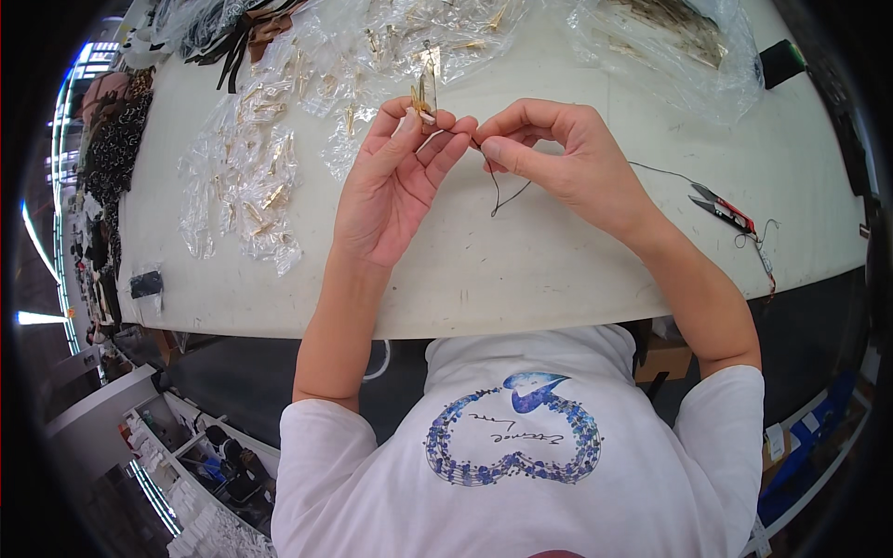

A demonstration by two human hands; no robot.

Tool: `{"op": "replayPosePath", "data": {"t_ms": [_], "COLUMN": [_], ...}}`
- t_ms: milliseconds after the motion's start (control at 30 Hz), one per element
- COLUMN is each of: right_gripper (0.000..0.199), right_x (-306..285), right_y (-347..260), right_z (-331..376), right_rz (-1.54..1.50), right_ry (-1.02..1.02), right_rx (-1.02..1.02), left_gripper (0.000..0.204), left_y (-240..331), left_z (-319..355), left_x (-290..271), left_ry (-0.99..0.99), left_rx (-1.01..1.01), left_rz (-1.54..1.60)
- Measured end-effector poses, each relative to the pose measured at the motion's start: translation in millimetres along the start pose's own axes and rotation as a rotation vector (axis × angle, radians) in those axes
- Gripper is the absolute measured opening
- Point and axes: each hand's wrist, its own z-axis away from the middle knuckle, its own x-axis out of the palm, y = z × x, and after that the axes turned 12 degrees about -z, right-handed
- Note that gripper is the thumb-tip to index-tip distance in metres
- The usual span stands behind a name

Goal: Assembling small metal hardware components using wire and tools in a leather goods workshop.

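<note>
Between the thumb and fingers of my left hand [383, 186] is a small gold-coloured metal ornament [425, 98], its long part pointing away from me. What its far end looks like is too small to tell. My right hand [567, 153] pinches a thin dark thread [495, 191] close to the left fingertips. The thread hangs in a loop below my fingers. More of it shows to the right of my right wrist and runs towards thread snips [724, 208] with red-and-black handles, lying on the table.
Clear plastic bags [265, 177] with gold-coloured pieces spread over the left and far side of the white table [446, 270]. Another clear bag [670, 56] lies at the far right. Dark strips [244, 42] are heaped at the far left. A black block [781, 63] sits at the right edge.
</note>
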Motion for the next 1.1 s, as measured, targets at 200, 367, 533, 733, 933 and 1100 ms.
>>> {"op": "replayPosePath", "data": {"t_ms": [200,367,533,733,933,1100], "right_gripper": [0.017,0.016,0.018,0.018,0.015,0.014], "right_x": [-0.7,-1.5,0.6,1.3,0.8,0.0], "right_y": [-1.5,1.9,0.9,-1.5,-4.1,-3.0], "right_z": [0.9,0.3,1.4,1.2,2.0,1.8], "right_rz": [0.038,0.132,0.057,0.055,0.078,0.073], "right_ry": [0.001,-0.005,0.035,-0.012,-0.015,-0.024], "right_rx": [0.0,-0.1,-0.055,0.024,0.019,0.011], "left_gripper": [0.013,0.013,0.013,0.02,0.019,0.018], "left_y": [-1.4,-1.3,-1.6,-2.7,-4.6,-3.3], "left_z": [-0.5,-0.1,-0.5,-0.6,-3.2,-2.2], "left_x": [0.7,0.2,-0.3,-10.9,-10.5,-8.9], "left_ry": [-0.003,0.006,-0.009,-0.114,-0.097,-0.074], "left_rx": [0.001,-0.001,-0.003,0.014,0.009,0.01], "left_rz": [-0.038,-0.057,-0.02,-0.024,-0.053,-0.057]}}
